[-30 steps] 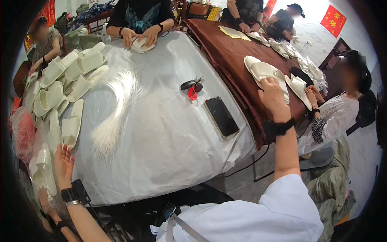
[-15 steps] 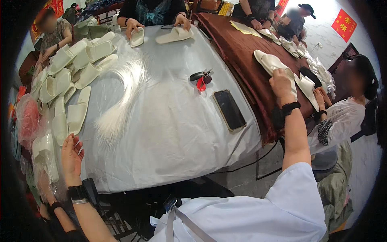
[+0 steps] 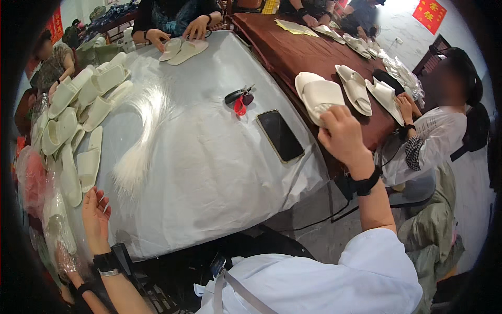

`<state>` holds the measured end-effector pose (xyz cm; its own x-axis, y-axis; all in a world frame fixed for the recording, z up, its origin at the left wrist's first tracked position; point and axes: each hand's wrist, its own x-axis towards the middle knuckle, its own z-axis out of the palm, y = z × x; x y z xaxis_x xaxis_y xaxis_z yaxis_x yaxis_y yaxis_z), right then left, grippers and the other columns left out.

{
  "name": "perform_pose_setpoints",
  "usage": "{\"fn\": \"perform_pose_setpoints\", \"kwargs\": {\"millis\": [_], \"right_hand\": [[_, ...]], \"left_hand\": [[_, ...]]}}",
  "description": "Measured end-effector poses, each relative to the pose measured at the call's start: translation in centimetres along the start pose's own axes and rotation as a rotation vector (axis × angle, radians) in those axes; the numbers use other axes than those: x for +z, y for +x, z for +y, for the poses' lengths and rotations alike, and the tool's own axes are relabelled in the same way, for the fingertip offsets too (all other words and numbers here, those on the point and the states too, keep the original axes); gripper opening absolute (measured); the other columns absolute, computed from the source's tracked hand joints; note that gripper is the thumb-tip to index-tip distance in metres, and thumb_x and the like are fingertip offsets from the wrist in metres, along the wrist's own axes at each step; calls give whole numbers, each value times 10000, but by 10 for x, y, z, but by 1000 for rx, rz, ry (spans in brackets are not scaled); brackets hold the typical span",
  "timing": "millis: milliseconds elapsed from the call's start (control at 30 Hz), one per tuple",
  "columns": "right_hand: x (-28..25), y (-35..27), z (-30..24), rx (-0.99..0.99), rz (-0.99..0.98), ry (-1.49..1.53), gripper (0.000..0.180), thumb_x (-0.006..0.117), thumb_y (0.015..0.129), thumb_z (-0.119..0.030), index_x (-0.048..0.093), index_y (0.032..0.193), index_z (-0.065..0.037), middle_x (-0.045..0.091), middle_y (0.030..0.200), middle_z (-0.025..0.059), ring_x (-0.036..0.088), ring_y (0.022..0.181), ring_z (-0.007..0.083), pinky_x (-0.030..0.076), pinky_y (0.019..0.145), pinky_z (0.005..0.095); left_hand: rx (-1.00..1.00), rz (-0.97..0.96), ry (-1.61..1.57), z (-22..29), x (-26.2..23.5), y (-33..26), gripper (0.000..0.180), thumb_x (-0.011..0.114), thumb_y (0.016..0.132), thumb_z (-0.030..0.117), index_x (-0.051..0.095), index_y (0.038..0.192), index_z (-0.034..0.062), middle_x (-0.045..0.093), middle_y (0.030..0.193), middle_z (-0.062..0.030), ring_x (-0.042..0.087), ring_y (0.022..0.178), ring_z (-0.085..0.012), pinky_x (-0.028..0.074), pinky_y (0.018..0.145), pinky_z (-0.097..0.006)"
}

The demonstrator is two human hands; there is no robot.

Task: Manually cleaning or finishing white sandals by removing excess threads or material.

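My right hand is closed on the near end of a cream-white slipper, which is tilted over the near edge of the brown-covered table. Beside it lie another white slipper and a slipper touched by a co-worker's hand. My left hand has its fingers apart and loosely curled, with nothing seen in them. Its fingertips are close to a white slipper at the near end of a heap of slippers; whether they touch it I cannot tell.
A bundle of white fibres lies on the plastic-covered table, with a phone and keys at its right. Across it, a co-worker's hands hold two slippers. Clear plastic wrap hangs at left.
My right hand has drawn a slipper leftward and toward me, away from the others on the brown cloth. The co-worker opposite has brought two slippers together. My left hand stays near the heap.
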<state>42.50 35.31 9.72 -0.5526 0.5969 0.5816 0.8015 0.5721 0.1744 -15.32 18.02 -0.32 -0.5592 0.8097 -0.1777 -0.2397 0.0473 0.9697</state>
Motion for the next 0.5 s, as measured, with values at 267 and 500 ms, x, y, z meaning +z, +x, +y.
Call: {"fn": "perform_pose_setpoints", "kwargs": {"millis": [267, 500], "right_hand": [[48, -39, 31, 56, -87, -305, 451, 647, 712, -95, 561, 1154, -108, 546, 1071, 94, 501, 1082, 297, 422, 812, 443], [55, -30, 39, 128, -197, -416, 605, 636, 737, -100, 495, 1325, -142, 545, 1138, 101, 475, 1130, 307, 430, 788, 450]], "left_hand": [[-10, 3, 10, -5, 11, -8, 251, 591, 956, 353, 571, 1134, 177, 623, 975, 76, 573, 830, -64, 437, 704, -243], [-15, 17, -60, -15, -7, -12, 241, 577, 963, 361, 577, 1119, 177, 623, 976, 77, 571, 837, -65, 433, 707, -245]]}}
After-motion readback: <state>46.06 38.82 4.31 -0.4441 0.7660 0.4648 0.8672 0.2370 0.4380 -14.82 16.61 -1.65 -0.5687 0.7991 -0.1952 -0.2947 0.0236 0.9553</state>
